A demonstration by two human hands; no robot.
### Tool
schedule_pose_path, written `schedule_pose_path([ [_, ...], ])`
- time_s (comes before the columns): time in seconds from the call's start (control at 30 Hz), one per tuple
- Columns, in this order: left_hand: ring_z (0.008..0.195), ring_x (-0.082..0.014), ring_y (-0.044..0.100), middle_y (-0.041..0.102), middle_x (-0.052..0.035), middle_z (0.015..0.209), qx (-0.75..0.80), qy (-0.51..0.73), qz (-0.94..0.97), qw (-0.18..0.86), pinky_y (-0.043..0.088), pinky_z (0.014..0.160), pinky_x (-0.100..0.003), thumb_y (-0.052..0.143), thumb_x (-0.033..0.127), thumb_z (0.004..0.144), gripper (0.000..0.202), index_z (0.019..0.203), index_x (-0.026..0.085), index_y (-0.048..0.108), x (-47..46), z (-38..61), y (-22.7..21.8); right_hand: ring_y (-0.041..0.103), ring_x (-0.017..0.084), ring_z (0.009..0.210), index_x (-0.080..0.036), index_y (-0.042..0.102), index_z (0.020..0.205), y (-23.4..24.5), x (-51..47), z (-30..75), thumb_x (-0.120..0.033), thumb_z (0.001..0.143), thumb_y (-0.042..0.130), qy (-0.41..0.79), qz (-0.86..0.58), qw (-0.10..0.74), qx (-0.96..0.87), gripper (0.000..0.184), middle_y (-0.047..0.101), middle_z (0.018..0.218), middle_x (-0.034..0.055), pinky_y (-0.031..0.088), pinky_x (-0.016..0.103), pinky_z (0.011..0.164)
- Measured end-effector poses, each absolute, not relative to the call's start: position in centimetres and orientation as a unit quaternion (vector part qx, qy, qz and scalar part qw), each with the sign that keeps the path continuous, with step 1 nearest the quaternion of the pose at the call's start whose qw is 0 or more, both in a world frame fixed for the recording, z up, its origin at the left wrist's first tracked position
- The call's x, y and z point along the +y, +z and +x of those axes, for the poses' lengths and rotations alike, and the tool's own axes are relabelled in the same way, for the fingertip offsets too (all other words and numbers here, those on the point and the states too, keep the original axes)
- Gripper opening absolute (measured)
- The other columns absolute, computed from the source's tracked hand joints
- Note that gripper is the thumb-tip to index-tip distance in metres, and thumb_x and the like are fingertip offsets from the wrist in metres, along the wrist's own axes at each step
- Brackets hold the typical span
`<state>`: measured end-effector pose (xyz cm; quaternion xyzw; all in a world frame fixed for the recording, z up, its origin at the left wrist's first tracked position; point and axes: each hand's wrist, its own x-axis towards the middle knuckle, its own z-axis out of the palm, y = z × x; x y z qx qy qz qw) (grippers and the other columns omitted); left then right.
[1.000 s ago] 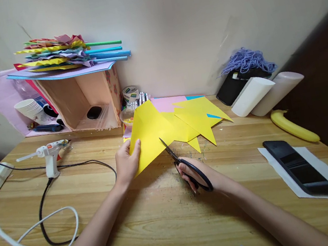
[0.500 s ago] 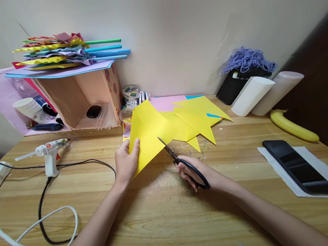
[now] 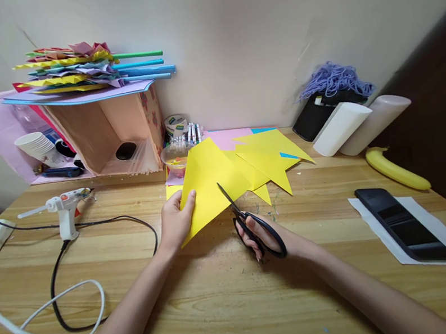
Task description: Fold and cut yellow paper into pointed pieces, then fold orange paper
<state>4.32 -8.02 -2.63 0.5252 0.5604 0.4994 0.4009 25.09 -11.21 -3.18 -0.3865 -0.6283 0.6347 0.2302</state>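
My left hand (image 3: 178, 220) grips the lower left edge of a yellow paper sheet (image 3: 204, 184), thumb on top, and holds it above the table. In my right hand (image 3: 260, 235) are black-handled scissors (image 3: 276, 241), with fingers through the loops. One blade lies over the face of the yellow sheet near its lower right edge; the other blade is mostly hidden by the paper. Behind the sheet, yellow cut pieces with pointed corners (image 3: 268, 168) lie on pink and blue paper (image 3: 229, 139).
On the left stand a white glue gun (image 3: 67, 216) with its cable and a cardboard box (image 3: 115, 134) topped with folded paper flowers (image 3: 74, 69). A phone (image 3: 404, 225) on white paper, a banana (image 3: 397, 169) and white rolls (image 3: 340, 127) lie to the right.
The yellow sheet and my left hand have shifted slightly right. The scissors' handles have spread wider, and the blade reaches over the paper's edge.
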Motion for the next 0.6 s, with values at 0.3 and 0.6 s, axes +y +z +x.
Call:
schedule_pose_path([
  [0.3,0.065,-0.0143,0.056,0.063,-0.0031,0.076,0.561,0.5,0.509,0.42,0.041,0.053,-0.021,0.055,0.049,0.073,0.036,0.081,0.014,0.06,-7.9,4.2,-2.7,0.039,0.005,0.032,-0.02,0.036,0.073,-4.5,-11.1,25.1,-0.069,0.075,0.037,0.597,-0.423,0.251,-0.634,0.049,0.039,0.048,-0.0081,0.034,0.016,0.029],
  [0.6,0.062,-0.0142,0.057,0.064,-0.0033,0.076,0.543,0.502,0.489,0.462,0.042,0.054,-0.022,0.058,0.05,0.071,0.038,0.083,0.014,0.06,-7.8,4.2,-2.8,0.038,0.005,0.034,-0.019,0.039,0.078,-3.9,-11.3,25.0,-0.073,0.073,0.03,0.622,-0.389,0.246,-0.633,0.055,0.038,0.048,-0.0085,0.037,0.016,0.032],
])
